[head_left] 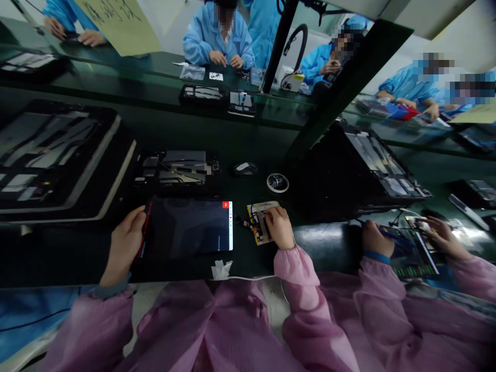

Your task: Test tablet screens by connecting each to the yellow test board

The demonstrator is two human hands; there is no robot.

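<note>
My left hand grips the left edge of a tablet screen, thumb on top and the other fingers partly hidden. The screen lies flat, mostly dark, with a red icon and a white strip at its right end. My right hand rests on a small yellow-edged circuit board with wires and small connectors, its fingers curled down onto the board's upper right part. What the fingertips press is too small to make out. A crumpled piece of white tape sticks at the table's front edge.
Tall stacks of tablet parts stand at left and right. Behind the screen are an opened tablet body, a computer mouse and a round dish. At right, a co-worker's hands hold another panel. A dark post slants overhead.
</note>
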